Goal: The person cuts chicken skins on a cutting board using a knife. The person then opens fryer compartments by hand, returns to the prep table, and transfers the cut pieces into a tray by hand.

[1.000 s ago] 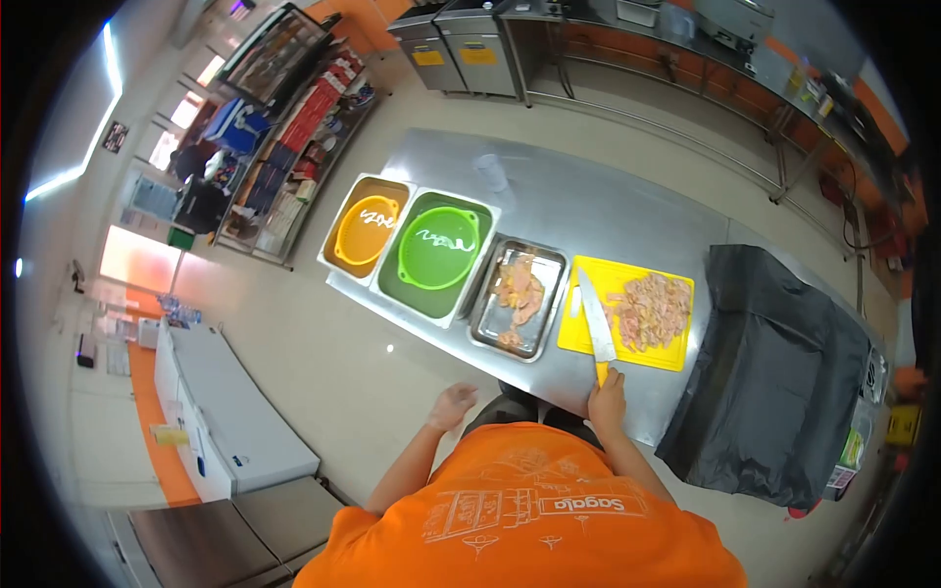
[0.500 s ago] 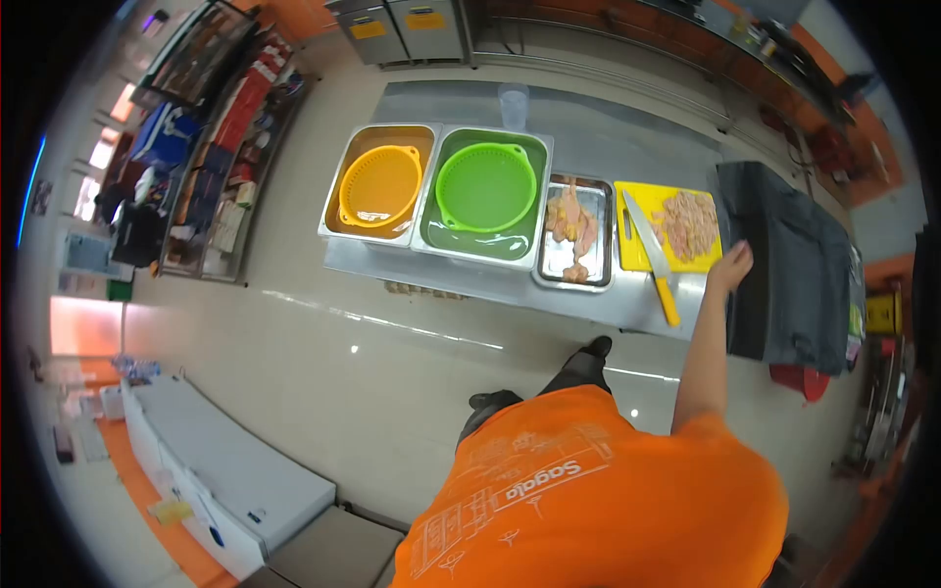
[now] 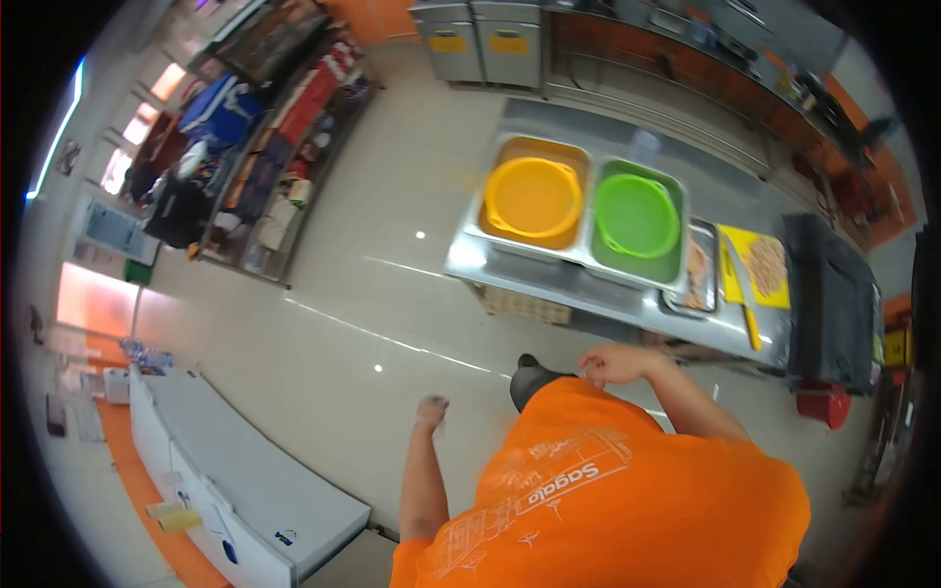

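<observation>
Bright room; glare streaks on floor [image 3: 343, 284]; edges curved, dark, blurry.

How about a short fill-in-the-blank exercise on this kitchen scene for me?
1. The chopped meat lies on the yellow ____.
2. The handle of the knife is coloured ____.
3. The basket nearer the knife is coloured ____.
4. The hand nearer the table is the person's ____ hand.

Missing words: cutting board; yellow; green; right.

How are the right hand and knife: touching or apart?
Apart. In the head view, the table's edge lies between the right hand and the knife.
</observation>
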The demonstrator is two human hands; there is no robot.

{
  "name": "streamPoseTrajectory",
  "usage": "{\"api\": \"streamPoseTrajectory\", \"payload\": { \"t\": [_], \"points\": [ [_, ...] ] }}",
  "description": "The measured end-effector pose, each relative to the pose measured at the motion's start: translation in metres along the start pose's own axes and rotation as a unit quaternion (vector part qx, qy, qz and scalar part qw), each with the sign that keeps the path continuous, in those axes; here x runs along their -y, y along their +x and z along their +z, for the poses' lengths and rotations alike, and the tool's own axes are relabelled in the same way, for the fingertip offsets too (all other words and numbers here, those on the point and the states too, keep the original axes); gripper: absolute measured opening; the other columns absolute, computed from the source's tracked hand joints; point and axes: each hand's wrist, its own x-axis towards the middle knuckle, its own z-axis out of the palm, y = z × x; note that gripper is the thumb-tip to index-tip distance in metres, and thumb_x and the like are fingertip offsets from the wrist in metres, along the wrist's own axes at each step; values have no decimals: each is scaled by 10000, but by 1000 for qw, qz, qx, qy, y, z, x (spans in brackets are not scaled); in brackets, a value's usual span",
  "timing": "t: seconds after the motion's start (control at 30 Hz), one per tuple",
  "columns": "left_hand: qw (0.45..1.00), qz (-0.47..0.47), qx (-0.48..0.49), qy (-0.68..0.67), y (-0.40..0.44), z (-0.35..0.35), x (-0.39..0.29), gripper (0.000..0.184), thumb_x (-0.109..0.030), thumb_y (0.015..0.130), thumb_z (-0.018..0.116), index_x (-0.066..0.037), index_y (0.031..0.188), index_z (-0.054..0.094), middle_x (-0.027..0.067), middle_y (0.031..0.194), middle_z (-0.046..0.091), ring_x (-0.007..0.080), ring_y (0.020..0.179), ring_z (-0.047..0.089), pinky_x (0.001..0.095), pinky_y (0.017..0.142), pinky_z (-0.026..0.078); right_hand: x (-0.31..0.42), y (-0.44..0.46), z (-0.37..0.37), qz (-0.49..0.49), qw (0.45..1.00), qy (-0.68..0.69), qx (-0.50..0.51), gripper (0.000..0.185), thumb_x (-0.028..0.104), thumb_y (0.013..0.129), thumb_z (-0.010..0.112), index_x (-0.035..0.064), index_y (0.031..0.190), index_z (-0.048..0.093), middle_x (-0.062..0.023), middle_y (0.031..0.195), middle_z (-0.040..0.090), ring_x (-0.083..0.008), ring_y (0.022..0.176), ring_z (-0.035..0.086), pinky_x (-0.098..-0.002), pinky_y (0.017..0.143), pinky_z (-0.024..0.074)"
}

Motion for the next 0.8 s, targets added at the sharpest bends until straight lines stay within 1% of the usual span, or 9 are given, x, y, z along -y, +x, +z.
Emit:
{"api": "streamPoseTrajectory", "payload": {
  "t": [0.03,0.17,0.3,0.4,0.43,0.47,0.53,0.6,0.8],
  "points": [
    [880,-301,-39,-365,46,-45,-6,376,-336,894,693,-48,1133,724,188,1084,744,375,1049,691,463,931,548,14,27,5,7,998,-67,8,487,338,959,631,24,1330,617,-165,1104,745,-246,926,733,-384,839,553],
    [932,-174,-147,-282,159,-199,4,407,-336,955,657,-10,1194,700,200,1053,748,311,988,723,423,895,561,80,134,13,-5,988,-155,26,467,448,936,653,64,1195,721,-201,1130,736,-342,1041,703,-438,909,540],
    [945,-115,-77,-296,173,-234,71,409,-382,969,647,-35,1177,706,203,1061,745,353,1010,713,432,908,560,152,266,-8,-63,976,-206,15,538,480,941,659,40,1251,669,-169,1068,754,-315,965,716,-419,845,559],
    [932,-228,71,-274,116,-176,190,413,-393,989,610,-36,1171,710,193,1173,725,385,1139,666,464,981,532,236,345,-40,-114,974,-197,6,504,462,959,650,43,1238,663,-146,1031,761,-315,928,721,-411,821,563],
    [967,-120,224,-24,90,-163,231,396,-349,1043,489,-59,1215,697,185,1251,698,373,1213,629,475,1018,508,264,359,-54,-121,980,-155,-10,486,445,967,649,38,1234,658,-136,1009,762,-299,900,725,-401,803,564],
    [961,-90,260,30,45,-141,272,392,-309,1062,425,-91,1271,675,158,1295,681,364,1230,617,480,1030,499,293,368,-71,-125,985,-119,-26,469,427,975,648,33,1229,654,-126,986,763,-284,871,730,-392,784,566],
    [907,-262,311,-106,26,-168,303,389,-302,1058,425,-95,1278,671,158,1308,674,366,1236,614,487,1028,498,351,376,-105,-116,992,-27,-51,419,360,999,646,7,1224,633,-99,910,760,-224,765,734,-354,725,569],
    [806,-458,235,-294,61,-199,334,387,-296,1055,425,-98,1284,666,157,1322,666,369,1242,611,494,1026,498,380,409,-131,-109,992,-1,-65,419,353,1005,644,-4,1224,627,-102,900,756,-205,749,733,-343,708,568],
    [789,-465,187,-356,213,-280,462,384,-278,1045,426,-108,1303,653,156,1362,645,377,1261,602,513,1021,498,397,565,-186,13,996,-9,-90,451,372,969,669,-20,1192,645,-129,930,765,-210,757,740,-358,721,578]
  ]
}}
